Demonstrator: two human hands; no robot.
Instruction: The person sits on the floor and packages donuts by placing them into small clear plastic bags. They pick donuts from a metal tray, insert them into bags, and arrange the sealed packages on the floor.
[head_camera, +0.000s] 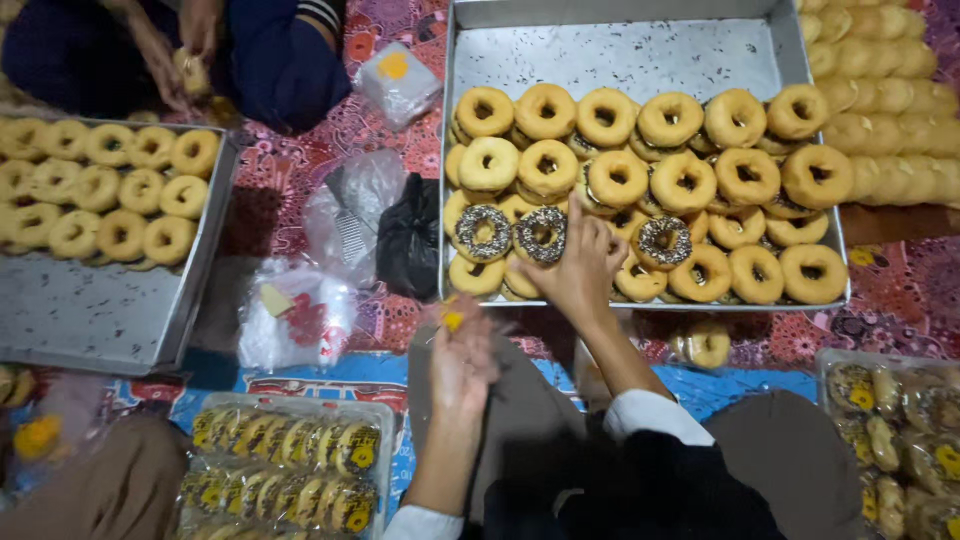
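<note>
A chocolate-sprinkled doughnut (541, 235) lies in the front left part of a large metal tray (620, 55), in the near rows of doughnuts, and the person's right hand (583, 268) reaches over the tray's near rim with its fingers spread and curved down beside it, fingertips touching its right edge and the plain doughnuts (640, 150) around it; whether the hand actually has hold of it cannot be told. A second sprinkled doughnut (483, 232) sits just to its left and a third (664, 241) just right of the hand. The left hand (462, 362) is raised nearer the body, blurred, fingers loosely closed around something small and yellow (453, 320) at the fingertips. Left of the tray lie a crumpled black plastic bag (409, 240), clear plastic bags (350, 210), and a clear bag with a small yellow square and red marks (295, 315); farther up is a small clear packet with an orange round sticker (397, 82). At bottom left, a clear plastic box of doughnuts with round yellow labels (290, 465) sits on a patterned mat (290, 165), and similar packs (895, 440) lie at bottom right. A second metal tray (100, 315) of plain doughnuts lies at far left, behind which another person's hand (175, 60) holds a doughnut.
</note>
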